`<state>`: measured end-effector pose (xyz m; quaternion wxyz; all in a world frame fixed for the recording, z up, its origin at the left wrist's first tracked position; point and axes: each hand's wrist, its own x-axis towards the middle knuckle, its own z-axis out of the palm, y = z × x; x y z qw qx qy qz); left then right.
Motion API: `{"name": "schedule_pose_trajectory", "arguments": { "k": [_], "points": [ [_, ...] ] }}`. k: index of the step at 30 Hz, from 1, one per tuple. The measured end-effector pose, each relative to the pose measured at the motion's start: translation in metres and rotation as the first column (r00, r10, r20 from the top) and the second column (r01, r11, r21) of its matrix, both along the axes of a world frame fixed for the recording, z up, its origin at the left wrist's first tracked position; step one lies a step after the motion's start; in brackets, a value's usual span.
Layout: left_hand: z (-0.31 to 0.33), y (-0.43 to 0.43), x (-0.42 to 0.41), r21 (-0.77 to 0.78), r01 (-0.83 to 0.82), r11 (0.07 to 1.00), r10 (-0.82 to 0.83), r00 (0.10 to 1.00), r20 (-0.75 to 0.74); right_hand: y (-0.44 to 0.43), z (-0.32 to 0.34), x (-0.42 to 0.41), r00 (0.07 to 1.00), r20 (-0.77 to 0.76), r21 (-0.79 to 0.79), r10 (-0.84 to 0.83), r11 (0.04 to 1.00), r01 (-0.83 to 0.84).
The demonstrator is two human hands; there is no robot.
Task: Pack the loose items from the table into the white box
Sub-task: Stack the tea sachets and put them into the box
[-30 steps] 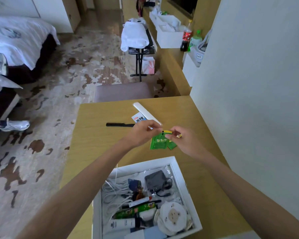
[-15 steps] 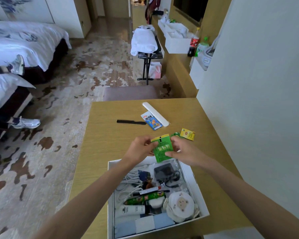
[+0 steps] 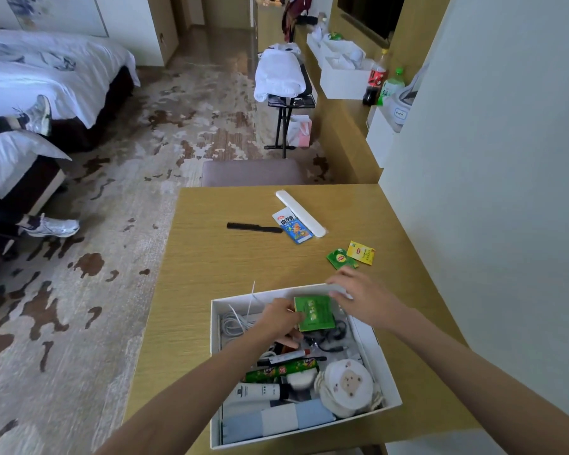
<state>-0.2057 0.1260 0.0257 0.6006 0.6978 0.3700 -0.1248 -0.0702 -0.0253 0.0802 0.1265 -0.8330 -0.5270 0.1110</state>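
Note:
The white box (image 3: 388, 400) sits at the near edge of the wooden table (image 3: 211, 264), filled with cables, tubes, a charger and a round bear pouch. My left hand (image 3: 281, 318) pinches a green packet (image 3: 314, 312) inside the box's far end, above the charger. My right hand (image 3: 363, 295) hovers over the box's far right corner with its fingers relaxed, just off the packet. Loose on the table lie a black comb (image 3: 253, 227), a blue-and-white sachet (image 3: 292, 224), a white case (image 3: 299, 212), a green tea bag (image 3: 340, 258) and a yellow tea bag (image 3: 361, 252).
A wall (image 3: 490, 192) runs close along the table's right side. A padded stool (image 3: 253, 172) stands at the table's far edge. Further back are a luggage rack with white cloth (image 3: 280, 77), a bed (image 3: 46, 77) at left, and another person's shoes (image 3: 51, 226).
Both hands carried the green packet from the table toward me and down into the box. My right hand has let go of it; the left still holds it.

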Motion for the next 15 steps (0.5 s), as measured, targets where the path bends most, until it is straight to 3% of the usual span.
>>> {"name": "schedule_pose_trajectory", "arguments": {
  "k": [3,7,15],
  "points": [
    [-0.002,0.001,0.002,0.069,0.042,0.997,-0.040,0.999,-0.033,-0.011,0.001,0.013,0.995,-0.017,0.111,-0.098,0.989,0.099],
    [-0.004,0.006,-0.001,0.381,0.231,0.895,-0.201,0.973,-0.117,-0.021,-0.001,0.031,0.960,-0.155,0.170,-0.232,0.951,0.257],
    [-0.005,0.006,0.015,0.216,0.330,0.919,-0.281,0.932,-0.231,-0.024,-0.022,0.048,0.889,-0.322,0.123,-0.325,0.917,0.379]
  ]
}}
